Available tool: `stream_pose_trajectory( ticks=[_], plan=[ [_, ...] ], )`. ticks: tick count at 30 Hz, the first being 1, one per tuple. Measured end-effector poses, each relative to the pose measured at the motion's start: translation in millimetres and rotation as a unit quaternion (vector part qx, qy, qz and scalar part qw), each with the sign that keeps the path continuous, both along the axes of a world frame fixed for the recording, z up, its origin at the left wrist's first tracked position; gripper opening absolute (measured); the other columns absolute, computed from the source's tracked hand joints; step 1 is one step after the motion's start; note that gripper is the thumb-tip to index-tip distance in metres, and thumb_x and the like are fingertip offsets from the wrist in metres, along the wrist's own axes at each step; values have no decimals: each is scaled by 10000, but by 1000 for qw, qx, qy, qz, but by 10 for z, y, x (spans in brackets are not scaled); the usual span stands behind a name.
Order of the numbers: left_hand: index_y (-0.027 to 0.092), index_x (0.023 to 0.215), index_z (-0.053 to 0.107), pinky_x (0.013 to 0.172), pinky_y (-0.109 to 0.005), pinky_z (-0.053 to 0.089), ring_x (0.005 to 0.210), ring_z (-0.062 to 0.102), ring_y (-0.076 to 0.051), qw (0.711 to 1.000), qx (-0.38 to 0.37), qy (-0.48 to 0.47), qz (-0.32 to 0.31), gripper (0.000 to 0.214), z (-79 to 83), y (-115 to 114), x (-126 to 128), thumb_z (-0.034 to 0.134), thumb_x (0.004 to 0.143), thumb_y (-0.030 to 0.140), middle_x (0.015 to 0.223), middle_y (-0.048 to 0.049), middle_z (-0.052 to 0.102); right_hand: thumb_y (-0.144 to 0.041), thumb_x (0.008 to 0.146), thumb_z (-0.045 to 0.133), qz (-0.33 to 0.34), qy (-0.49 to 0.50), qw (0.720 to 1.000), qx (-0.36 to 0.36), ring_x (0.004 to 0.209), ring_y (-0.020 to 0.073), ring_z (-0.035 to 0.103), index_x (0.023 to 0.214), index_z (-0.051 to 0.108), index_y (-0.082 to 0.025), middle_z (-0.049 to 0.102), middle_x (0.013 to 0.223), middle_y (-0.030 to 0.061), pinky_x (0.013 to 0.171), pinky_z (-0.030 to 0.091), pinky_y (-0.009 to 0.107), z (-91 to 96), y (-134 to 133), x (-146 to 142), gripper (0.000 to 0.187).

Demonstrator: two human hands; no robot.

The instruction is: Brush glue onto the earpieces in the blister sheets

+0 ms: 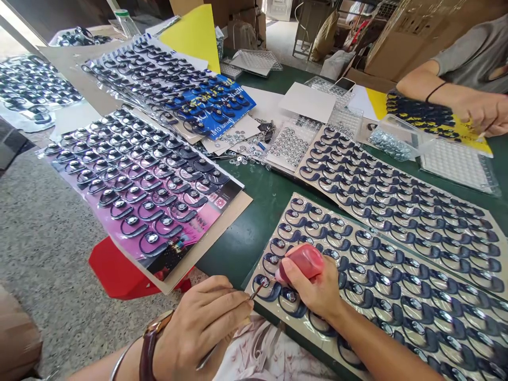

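My left hand [210,315] is closed around a thin metal rod-like tool [257,291]. Its tip touches or hovers just above a dark curved piece with a round shiny stone at the board's near left corner; I cannot tell which. In my right hand [323,291] is a red squeeze bottle [305,262], tilted with its narrow end toward the left; fingers hide part of it. Beneath both hands lies a film-covered cardboard sheet [291,203] carrying rows of dark curved pieces [383,270], many with a silvery faceted stone.
Another cardboard sheet [397,193] of such pieces lies behind. At left, a pink printed sheet [202,217] overhangs the green table [238,227], near a red stool [115,270]. Loose stones [289,145] fill a tray. Across the table, a co-worker's hand [482,111] is over a yellow sheet.
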State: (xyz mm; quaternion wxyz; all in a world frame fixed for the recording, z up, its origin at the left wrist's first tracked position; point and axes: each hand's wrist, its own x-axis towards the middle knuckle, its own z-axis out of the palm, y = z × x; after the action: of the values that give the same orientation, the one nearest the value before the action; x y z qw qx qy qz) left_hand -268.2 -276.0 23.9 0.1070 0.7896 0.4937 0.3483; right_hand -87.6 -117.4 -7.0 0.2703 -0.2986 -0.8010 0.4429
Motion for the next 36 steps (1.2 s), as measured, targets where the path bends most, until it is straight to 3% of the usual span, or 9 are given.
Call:
stream_pose_trajectory(
  ticks=[7, 17, 27, 32, 34, 36],
  plan=[
    [80, 1094, 562, 718, -348, 506, 787, 655, -187, 999, -33, -41, 10, 329, 14, 48, -4, 431, 799, 20, 984, -151, 687, -291, 853, 580, 9, 12, 1000, -23, 550, 160, 669, 677, 607, -203, 678, 588, 5, 529, 526, 231, 33, -5, 19, 198],
    [107, 1095, 574, 771, -337, 471, 838, 655, -170, 991, -70, -110, 39, 305, -38, 68, -50, 460, 836, -8, 989, -131, 687, -294, 852, 584, 17, 3, 1000, 5, 536, 141, 663, 662, 616, -207, 686, 595, -14, 552, 513, 229, 30, -4, 2, 212],
    [147, 1073, 612, 782, -319, 454, 806, 645, -148, 978, -108, -167, 60, 271, -15, 133, -76, 504, 865, 11, 940, -74, 693, -312, 858, 575, 45, 23, 995, 81, 652, 156, 688, 777, 642, -195, 707, 752, 30, 601, 530, 242, -3, -29, 15, 157],
    [145, 1027, 623, 762, -318, 450, 764, 632, -149, 973, -120, -181, 75, 222, -10, 159, -76, 498, 881, 34, 905, -66, 690, -320, 791, 667, 68, 58, 987, 136, 661, 146, 688, 892, 607, -199, 711, 791, 16, 624, 528, 234, 4, -63, 31, 169],
    [142, 1003, 624, 756, -311, 452, 750, 630, -147, 974, -121, -175, 75, 199, 4, 164, -76, 494, 887, 43, 885, -64, 691, -350, 767, 700, 86, 49, 990, 98, 659, 142, 680, 912, 602, -204, 708, 800, 9, 637, 528, 233, 63, -44, 34, 227],
    [144, 993, 625, 748, -301, 456, 739, 630, -143, 976, -118, -165, 78, 191, 23, 165, -76, 489, 895, 53, 874, -61, 693, -401, 781, 685, 94, 21, 995, -1, 659, 147, 668, 904, 610, -203, 698, 785, 9, 646, 532, 243, 163, 15, 45, 245]
  ],
)
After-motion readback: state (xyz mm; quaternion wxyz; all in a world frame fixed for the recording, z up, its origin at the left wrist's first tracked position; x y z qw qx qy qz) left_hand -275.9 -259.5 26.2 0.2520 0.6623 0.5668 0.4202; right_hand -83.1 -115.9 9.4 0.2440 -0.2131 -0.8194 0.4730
